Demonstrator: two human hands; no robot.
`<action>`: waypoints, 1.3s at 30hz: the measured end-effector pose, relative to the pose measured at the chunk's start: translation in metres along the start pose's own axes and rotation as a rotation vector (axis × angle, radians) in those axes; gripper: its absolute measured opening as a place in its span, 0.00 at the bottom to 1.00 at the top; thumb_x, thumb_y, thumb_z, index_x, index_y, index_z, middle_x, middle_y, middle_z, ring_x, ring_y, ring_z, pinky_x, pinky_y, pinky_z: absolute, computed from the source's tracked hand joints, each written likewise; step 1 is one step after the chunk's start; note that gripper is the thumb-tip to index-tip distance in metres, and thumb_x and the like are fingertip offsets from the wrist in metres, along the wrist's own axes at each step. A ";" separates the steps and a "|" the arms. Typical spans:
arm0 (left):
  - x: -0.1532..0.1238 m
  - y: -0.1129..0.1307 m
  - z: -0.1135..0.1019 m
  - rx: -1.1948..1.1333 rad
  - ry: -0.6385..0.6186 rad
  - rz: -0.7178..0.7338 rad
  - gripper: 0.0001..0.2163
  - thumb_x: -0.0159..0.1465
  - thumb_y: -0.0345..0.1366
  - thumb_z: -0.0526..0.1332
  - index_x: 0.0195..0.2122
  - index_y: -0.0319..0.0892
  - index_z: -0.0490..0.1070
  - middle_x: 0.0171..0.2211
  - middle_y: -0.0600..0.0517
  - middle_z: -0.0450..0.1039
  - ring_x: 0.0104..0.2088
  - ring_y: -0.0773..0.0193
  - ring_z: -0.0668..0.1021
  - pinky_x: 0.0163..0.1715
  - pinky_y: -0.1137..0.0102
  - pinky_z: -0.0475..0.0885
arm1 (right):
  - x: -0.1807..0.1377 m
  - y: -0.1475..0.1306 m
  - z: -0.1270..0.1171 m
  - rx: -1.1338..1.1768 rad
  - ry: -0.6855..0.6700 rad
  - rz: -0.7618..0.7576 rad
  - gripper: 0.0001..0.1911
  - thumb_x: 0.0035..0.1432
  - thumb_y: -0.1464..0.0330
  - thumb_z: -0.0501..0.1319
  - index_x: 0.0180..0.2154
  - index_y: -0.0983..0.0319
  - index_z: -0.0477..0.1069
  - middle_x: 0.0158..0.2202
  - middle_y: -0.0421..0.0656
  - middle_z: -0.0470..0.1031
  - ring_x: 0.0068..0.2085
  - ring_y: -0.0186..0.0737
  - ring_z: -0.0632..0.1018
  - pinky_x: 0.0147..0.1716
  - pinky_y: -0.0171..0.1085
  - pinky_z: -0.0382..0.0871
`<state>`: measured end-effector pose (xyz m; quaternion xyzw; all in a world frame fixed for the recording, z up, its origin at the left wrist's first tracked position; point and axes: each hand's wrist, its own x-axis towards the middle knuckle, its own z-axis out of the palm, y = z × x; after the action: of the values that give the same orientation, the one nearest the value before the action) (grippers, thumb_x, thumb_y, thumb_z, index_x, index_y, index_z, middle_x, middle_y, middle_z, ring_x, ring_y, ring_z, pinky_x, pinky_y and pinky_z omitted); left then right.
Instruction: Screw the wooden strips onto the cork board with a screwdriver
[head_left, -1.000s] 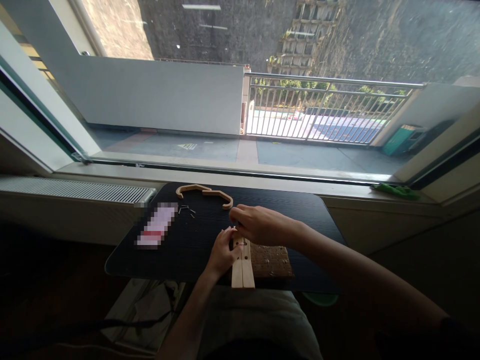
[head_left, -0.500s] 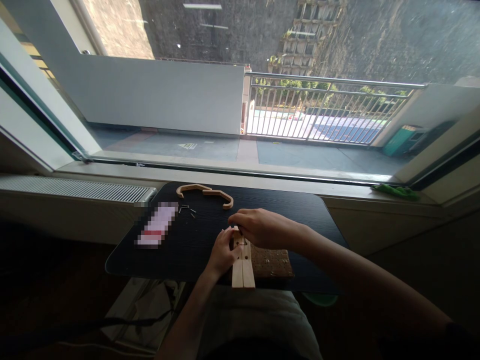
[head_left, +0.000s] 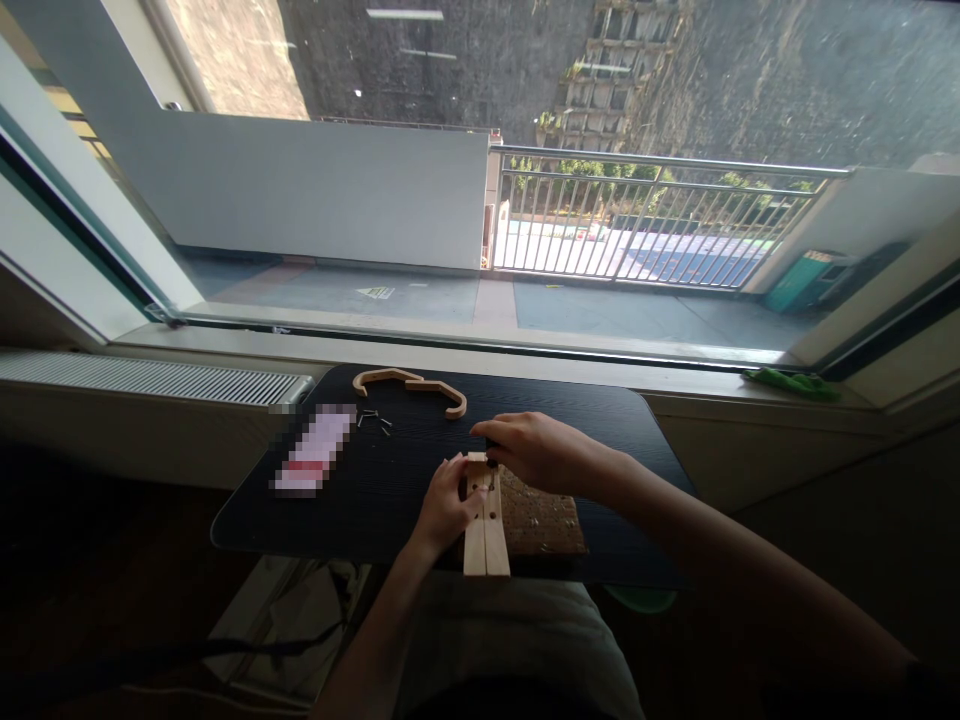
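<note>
Two pale wooden strips (head_left: pixel 486 530) lie side by side on a brown perforated board (head_left: pixel 541 522) near the front edge of a small black table (head_left: pixel 360 490). My left hand (head_left: pixel 442 500) is curled against the left side of the strips and holds them. My right hand (head_left: pixel 536 450) hovers over their far end with fingers pinched on a small dark thing I cannot make out. A curved wooden piece (head_left: pixel 411 385) lies at the back of the table. Several small dark nails or screws (head_left: pixel 373 421) sit beside it.
A blurred pink-and-white pack (head_left: pixel 313 450) lies on the table's left. A radiator (head_left: pixel 150 378) runs along the left under the window sill. A green cloth (head_left: pixel 791 380) lies on the sill at right. Beyond the glass is a balcony with a metal railing (head_left: pixel 645 215).
My right hand has shifted slightly right and back, uncovering the far end of the strips. My left hand and the strips have stayed put.
</note>
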<state>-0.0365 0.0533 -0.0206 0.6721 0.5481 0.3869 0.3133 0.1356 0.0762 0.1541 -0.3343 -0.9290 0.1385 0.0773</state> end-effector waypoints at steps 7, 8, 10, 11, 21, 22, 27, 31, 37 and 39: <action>0.000 -0.005 0.002 -0.004 0.010 0.005 0.16 0.58 0.35 0.64 0.48 0.42 0.72 0.48 0.44 0.74 0.55 0.49 0.73 0.59 0.50 0.64 | -0.006 -0.001 0.000 0.001 0.016 0.007 0.08 0.65 0.71 0.58 0.45 0.63 0.72 0.39 0.46 0.78 0.36 0.39 0.77 0.32 0.35 0.60; 0.000 -0.006 0.002 -0.006 0.013 0.006 0.16 0.58 0.35 0.64 0.48 0.42 0.72 0.49 0.44 0.74 0.55 0.48 0.73 0.59 0.50 0.64 | -0.007 -0.002 0.001 -0.013 0.016 0.006 0.07 0.65 0.71 0.58 0.44 0.63 0.72 0.38 0.45 0.78 0.35 0.38 0.77 0.31 0.35 0.58; 0.000 -0.006 0.002 -0.007 0.014 0.000 0.16 0.58 0.35 0.64 0.49 0.42 0.72 0.50 0.43 0.74 0.56 0.48 0.72 0.60 0.49 0.62 | -0.008 -0.003 0.002 -0.045 0.011 0.010 0.05 0.66 0.70 0.58 0.42 0.63 0.72 0.36 0.43 0.77 0.33 0.36 0.75 0.29 0.35 0.56; 0.000 -0.006 0.002 -0.006 0.012 -0.005 0.17 0.58 0.35 0.64 0.49 0.42 0.72 0.51 0.43 0.73 0.57 0.47 0.72 0.61 0.49 0.61 | -0.008 -0.004 0.002 -0.058 0.006 0.015 0.05 0.66 0.69 0.58 0.41 0.63 0.71 0.35 0.43 0.77 0.31 0.36 0.74 0.28 0.35 0.54; 0.000 -0.001 -0.001 -0.037 0.015 -0.011 0.15 0.58 0.35 0.64 0.47 0.43 0.73 0.47 0.45 0.75 0.53 0.50 0.74 0.55 0.54 0.67 | -0.010 -0.011 0.003 -0.186 -0.042 0.070 0.08 0.67 0.65 0.57 0.35 0.62 0.67 0.27 0.40 0.73 0.24 0.33 0.69 0.24 0.37 0.46; 0.000 -0.001 -0.001 -0.040 0.014 -0.011 0.15 0.58 0.34 0.64 0.47 0.43 0.73 0.47 0.46 0.75 0.53 0.50 0.74 0.55 0.54 0.67 | -0.010 -0.012 0.004 -0.193 -0.047 0.071 0.08 0.68 0.65 0.56 0.35 0.62 0.67 0.27 0.40 0.73 0.25 0.33 0.70 0.24 0.37 0.46; 0.001 -0.001 0.000 -0.045 0.012 0.001 0.14 0.56 0.32 0.65 0.45 0.44 0.74 0.44 0.48 0.76 0.50 0.52 0.75 0.54 0.56 0.67 | -0.010 -0.017 0.004 -0.162 -0.069 0.032 0.05 0.67 0.68 0.55 0.39 0.63 0.68 0.35 0.44 0.75 0.30 0.35 0.75 0.25 0.36 0.51; 0.001 0.000 -0.001 -0.041 0.009 -0.010 0.14 0.57 0.32 0.64 0.46 0.45 0.73 0.43 0.49 0.75 0.49 0.53 0.76 0.54 0.56 0.68 | -0.009 -0.014 0.004 -0.098 -0.073 0.027 0.06 0.66 0.71 0.55 0.43 0.64 0.67 0.38 0.46 0.76 0.33 0.38 0.76 0.27 0.36 0.55; 0.001 -0.001 -0.001 -0.021 0.001 0.002 0.15 0.58 0.33 0.64 0.47 0.44 0.72 0.45 0.47 0.75 0.52 0.51 0.74 0.59 0.53 0.64 | -0.005 -0.005 0.005 0.000 -0.050 0.045 0.05 0.64 0.73 0.55 0.42 0.63 0.67 0.34 0.44 0.77 0.31 0.36 0.74 0.29 0.35 0.55; 0.001 -0.002 0.000 -0.011 0.007 0.005 0.15 0.58 0.34 0.64 0.47 0.44 0.72 0.46 0.47 0.75 0.53 0.51 0.74 0.60 0.52 0.62 | -0.005 -0.003 0.005 0.009 -0.039 0.057 0.04 0.64 0.72 0.55 0.41 0.63 0.67 0.33 0.44 0.76 0.30 0.36 0.73 0.29 0.35 0.54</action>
<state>-0.0373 0.0544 -0.0225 0.6704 0.5453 0.3929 0.3144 0.1368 0.0698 0.1502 -0.3574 -0.9199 0.1512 0.0567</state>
